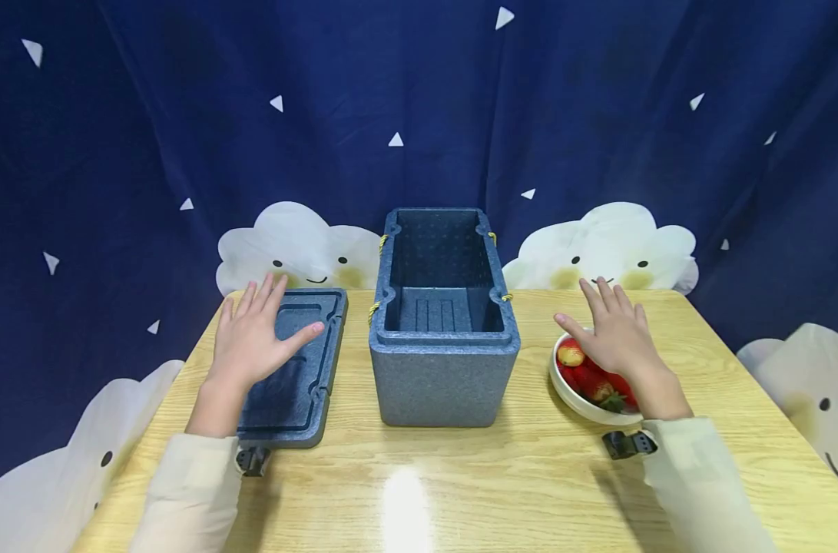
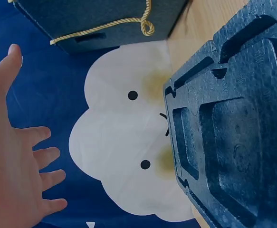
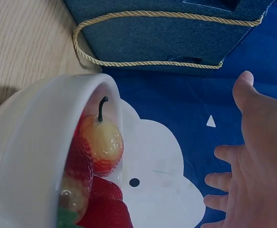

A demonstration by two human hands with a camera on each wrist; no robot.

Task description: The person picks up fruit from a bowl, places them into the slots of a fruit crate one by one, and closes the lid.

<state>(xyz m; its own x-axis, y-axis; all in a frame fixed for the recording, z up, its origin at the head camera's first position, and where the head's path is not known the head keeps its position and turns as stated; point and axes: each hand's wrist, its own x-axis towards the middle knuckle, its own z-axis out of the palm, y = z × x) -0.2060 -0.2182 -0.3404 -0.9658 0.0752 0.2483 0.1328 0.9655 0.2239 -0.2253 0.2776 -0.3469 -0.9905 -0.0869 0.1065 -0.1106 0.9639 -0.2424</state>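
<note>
A dark blue-grey foam box (image 1: 446,384) stands upright and uncovered in the middle of the table, its inside bare. Its matching lid (image 1: 297,384) lies flat to the left, recessed face up. Over that lid hovers my left hand (image 1: 249,342), fingers spread, holding nothing. On the right is a white bowl (image 1: 564,388) of red fruit (image 1: 591,380), strawberries among them; the right wrist view also shows a yellow-red fruit (image 3: 101,142) with a dark stem. Above the bowl my right hand (image 1: 619,334) is spread and holds nothing, hiding part of the fruit.
Yellow rope (image 3: 143,15) loops along the box's sides. The wooden table (image 1: 349,491) ends at a dark blue curtain (image 1: 446,100) with white triangles and smiling clouds (image 1: 301,238). A black strap mount (image 1: 626,444) sits on each wrist.
</note>
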